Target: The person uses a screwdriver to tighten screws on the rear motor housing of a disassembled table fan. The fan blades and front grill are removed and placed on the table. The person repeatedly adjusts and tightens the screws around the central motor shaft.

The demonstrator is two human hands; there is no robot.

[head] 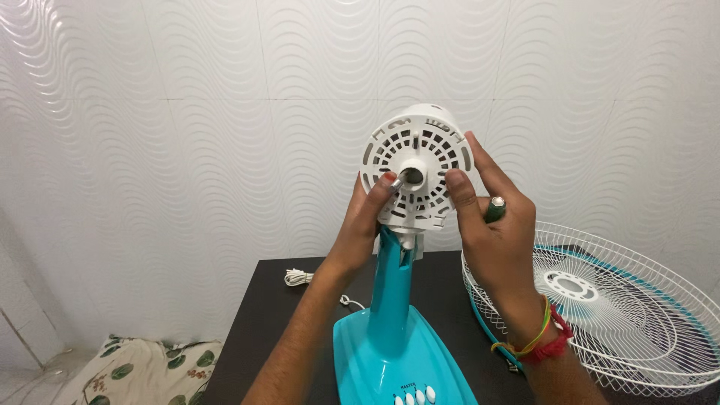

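Fan motor housing (417, 163): white, round, vented with slots, its face turned toward you, mounted on top of a teal neck (393, 289) that rises from a teal fan base (390, 360) standing on a black table (270, 315). At the housing's centre sits a short shaft hub (412, 175). Your left hand (361, 225): raised from below, fingertips pressed against the hub from the left side, pinching at a small metallic part there; whether anything loose is held between the fingers cannot be told. Your right hand (491, 225): cupped round the right edge of the housing, thumb resting on its front face and index finger laid along the rim, while the remaining fingers close on a dark green tool handle (496, 208), only the end of which shows. Wrist carries red, yellow and green threads (544, 341). Base front: a row of white push buttons (415, 396) at the lower edge of view. To the right on the table: white wire fan guards (622, 322), lying flat and stacked, with a teal rim showing between them and a round white centre ring. Behind the left forearm: a coiled white power cord (298, 277) on the table top. Backdrop: white wall (187, 135) with a wavy relief pattern. Lower left, on the floor: a cream cloth with green leaf print (142, 367).
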